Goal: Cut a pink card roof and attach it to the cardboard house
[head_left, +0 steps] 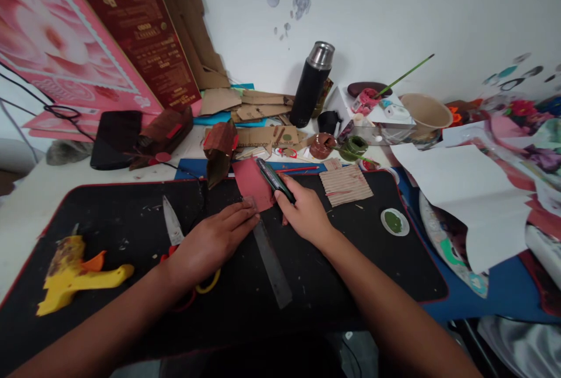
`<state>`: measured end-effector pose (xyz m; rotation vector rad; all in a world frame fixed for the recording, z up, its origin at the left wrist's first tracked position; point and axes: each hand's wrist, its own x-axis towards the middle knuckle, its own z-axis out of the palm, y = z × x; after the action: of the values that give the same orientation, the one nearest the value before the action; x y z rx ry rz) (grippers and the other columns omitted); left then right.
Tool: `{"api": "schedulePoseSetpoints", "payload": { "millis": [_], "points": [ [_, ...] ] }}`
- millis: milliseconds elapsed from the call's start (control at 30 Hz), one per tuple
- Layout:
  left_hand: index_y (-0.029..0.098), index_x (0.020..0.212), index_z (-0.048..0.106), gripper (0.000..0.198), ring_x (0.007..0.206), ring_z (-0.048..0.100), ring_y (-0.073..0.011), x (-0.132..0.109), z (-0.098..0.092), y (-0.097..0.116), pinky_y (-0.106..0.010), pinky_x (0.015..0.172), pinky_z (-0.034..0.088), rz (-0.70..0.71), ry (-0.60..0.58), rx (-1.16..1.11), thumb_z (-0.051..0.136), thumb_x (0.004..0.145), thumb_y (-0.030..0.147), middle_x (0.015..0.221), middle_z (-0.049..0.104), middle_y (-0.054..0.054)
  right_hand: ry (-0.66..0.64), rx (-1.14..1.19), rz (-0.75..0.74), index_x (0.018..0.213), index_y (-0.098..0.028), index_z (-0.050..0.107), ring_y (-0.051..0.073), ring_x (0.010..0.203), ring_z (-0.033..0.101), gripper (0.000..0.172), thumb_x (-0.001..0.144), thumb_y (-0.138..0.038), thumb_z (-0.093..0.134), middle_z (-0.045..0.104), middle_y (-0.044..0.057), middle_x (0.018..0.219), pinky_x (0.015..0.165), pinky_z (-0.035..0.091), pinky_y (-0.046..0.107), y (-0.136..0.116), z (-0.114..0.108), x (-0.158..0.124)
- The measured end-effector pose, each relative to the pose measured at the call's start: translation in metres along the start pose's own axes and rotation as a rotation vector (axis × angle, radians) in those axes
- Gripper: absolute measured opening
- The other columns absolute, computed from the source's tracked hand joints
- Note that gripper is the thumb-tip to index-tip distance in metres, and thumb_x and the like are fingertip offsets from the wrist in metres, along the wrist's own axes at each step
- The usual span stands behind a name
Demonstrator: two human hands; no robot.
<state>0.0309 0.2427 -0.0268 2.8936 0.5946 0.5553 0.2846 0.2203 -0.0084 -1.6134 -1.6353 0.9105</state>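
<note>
My left hand (pixel 219 232) presses down on a translucent ruler (pixel 272 264), its fingers held together across the upper part. The ruler's far end lies on a piece of red card (pixel 253 182). My right hand (pixel 304 208) grips a dark utility knife (pixel 275 179), whose front end points away over the card's right side. I cannot make out a blade. Scissors (pixel 172 223) with red and yellow handles lie partly hidden under my left wrist. Right of the knife rests a square of corrugated cardboard (pixel 346 185).
A yellow glue gun (pixel 74 276) lies on the black mat (pixel 337 302) at left. Behind stand a black flask (pixel 312 83), paint jars (pixel 354 147) and a brown cardboard form (pixel 220 150). A lid with green paint (pixel 395 222) and white paper (pixel 468 191) are at right.
</note>
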Motion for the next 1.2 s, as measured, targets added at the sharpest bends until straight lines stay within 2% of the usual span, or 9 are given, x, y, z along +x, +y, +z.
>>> {"api": "schedulePoseSetpoints", "payload": {
  "millis": [100, 233, 833, 1200],
  "points": [
    [0.011, 0.142, 0.064, 0.04, 0.139, 0.063, -0.0301, 0.0014, -0.0003, 0.0004, -0.047, 0.109, 0.061, 0.002, 0.001, 0.004, 0.053, 0.104, 0.008, 0.139, 0.072, -0.017, -0.004, -0.007, 0.008, 0.151, -0.026, 0.057, 0.014, 0.048, 0.069, 0.046, 0.106, -0.034, 0.052, 0.075, -0.002, 0.079, 0.058, 0.057, 0.025, 0.0004, 0.0003, 0.0001],
    [0.008, 0.14, 0.065, 0.038, 0.137, 0.064, -0.0312, 0.0022, -0.0002, 0.0004, -0.046, 0.109, 0.061, 0.016, -0.002, 0.036, 0.054, 0.104, 0.008, 0.138, 0.072, -0.017, -0.004, -0.017, 0.014, 0.151, -0.025, 0.057, 0.015, 0.049, 0.07, 0.045, 0.107, -0.033, 0.051, 0.077, 0.0, 0.084, 0.06, 0.058, 0.027, -0.0005, 0.0005, 0.0002],
    [0.015, 0.144, 0.064, 0.044, 0.142, 0.06, -0.0282, -0.0013, 0.0036, -0.0006, -0.044, 0.111, 0.059, -0.012, -0.03, -0.003, 0.054, 0.102, 0.006, 0.141, 0.071, -0.015, -0.003, -0.04, 0.014, 0.151, -0.022, 0.058, 0.016, 0.053, 0.07, 0.048, 0.107, -0.037, 0.049, 0.08, 0.004, 0.094, 0.058, 0.057, 0.026, -0.003, -0.0004, -0.0004],
    [0.014, 0.139, 0.066, 0.037, 0.136, 0.065, -0.0276, 0.0001, 0.0077, -0.0021, -0.042, 0.108, 0.061, -0.017, -0.001, 0.002, 0.052, 0.105, 0.011, 0.136, 0.074, -0.014, 0.007, -0.025, 0.04, 0.151, -0.021, 0.058, 0.018, 0.049, 0.07, 0.048, 0.106, -0.037, 0.05, 0.078, 0.002, 0.082, 0.056, 0.056, 0.027, -0.0042, 0.0012, -0.0004]
  ]
}}
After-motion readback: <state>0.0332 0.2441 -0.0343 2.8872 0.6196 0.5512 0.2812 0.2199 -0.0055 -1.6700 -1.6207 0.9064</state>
